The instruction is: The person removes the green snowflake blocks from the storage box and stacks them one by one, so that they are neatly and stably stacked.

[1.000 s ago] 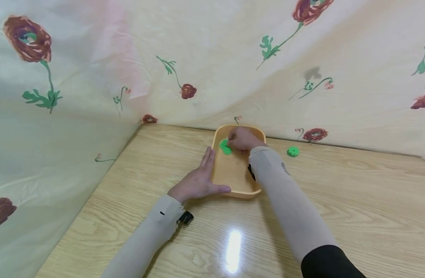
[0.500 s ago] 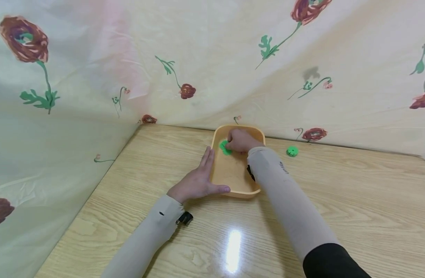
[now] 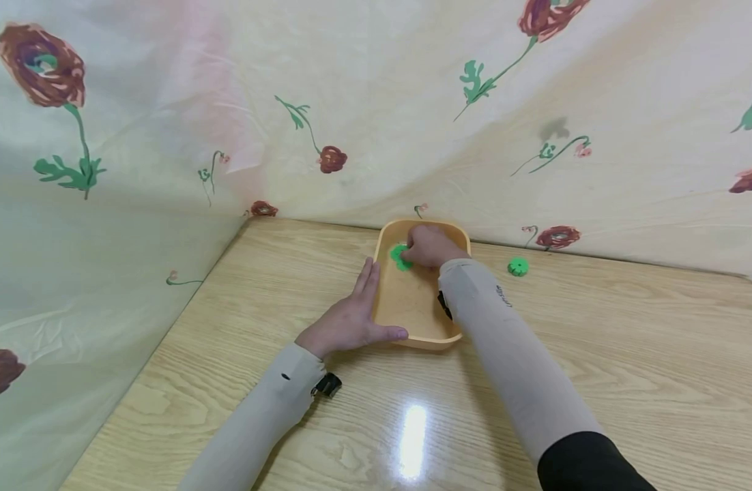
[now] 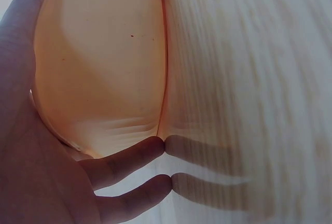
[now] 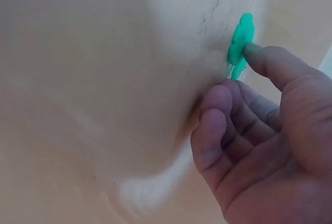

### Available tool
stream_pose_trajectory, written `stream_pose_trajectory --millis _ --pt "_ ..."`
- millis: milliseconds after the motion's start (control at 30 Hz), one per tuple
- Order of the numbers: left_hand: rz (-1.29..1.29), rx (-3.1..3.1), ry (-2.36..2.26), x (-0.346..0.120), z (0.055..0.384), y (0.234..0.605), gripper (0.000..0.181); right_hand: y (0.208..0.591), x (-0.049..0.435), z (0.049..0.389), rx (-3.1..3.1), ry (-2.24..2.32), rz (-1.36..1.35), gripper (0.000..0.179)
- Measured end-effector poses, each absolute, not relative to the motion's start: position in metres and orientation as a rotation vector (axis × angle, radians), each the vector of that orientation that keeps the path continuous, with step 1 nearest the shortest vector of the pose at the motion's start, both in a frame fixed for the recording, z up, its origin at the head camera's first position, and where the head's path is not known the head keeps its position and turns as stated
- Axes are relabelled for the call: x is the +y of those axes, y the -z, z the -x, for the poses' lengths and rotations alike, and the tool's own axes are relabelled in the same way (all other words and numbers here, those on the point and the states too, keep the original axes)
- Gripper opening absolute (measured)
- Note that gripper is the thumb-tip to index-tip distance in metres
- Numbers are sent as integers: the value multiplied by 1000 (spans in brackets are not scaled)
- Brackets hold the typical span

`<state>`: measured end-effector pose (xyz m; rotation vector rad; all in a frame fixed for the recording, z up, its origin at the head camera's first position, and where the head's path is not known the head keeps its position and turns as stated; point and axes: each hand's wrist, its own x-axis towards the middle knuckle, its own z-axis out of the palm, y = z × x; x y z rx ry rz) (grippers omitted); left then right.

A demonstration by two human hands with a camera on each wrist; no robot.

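Note:
An orange plastic tray (image 3: 413, 310) stands on the table against the cloth backdrop. My left hand (image 3: 346, 326) lies along its left side, fingers straight against the outer wall and thumb over the near rim. In the left wrist view two fingertips (image 4: 153, 144) touch down beside the tray wall. Inside the tray my right hand (image 3: 433, 247) pinches a small green flower-shaped disc (image 3: 400, 257) near the far left corner. From the right wrist, the thumb rests against that disc (image 5: 241, 40), its other fingers curled beneath. Whether a second green piece lies under it I cannot tell.
Another green flower-shaped disc (image 3: 518, 266) lies on the wooden table (image 3: 628, 341), right of the tray. A flowered cloth (image 3: 376, 123) hangs along the back and left of the table.
The green shape under my right fingers has shifted and turned slightly, now looking rounder. My left hand and the tray have stayed in place.

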<state>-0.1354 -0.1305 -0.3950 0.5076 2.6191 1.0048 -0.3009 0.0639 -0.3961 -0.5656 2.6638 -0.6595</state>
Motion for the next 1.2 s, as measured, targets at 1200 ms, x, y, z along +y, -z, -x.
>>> stream_pose_trajectory --millis 1200 --pt "-487 2635 -970 -129 137 393 129 386 58 296 2719 860 697 12"
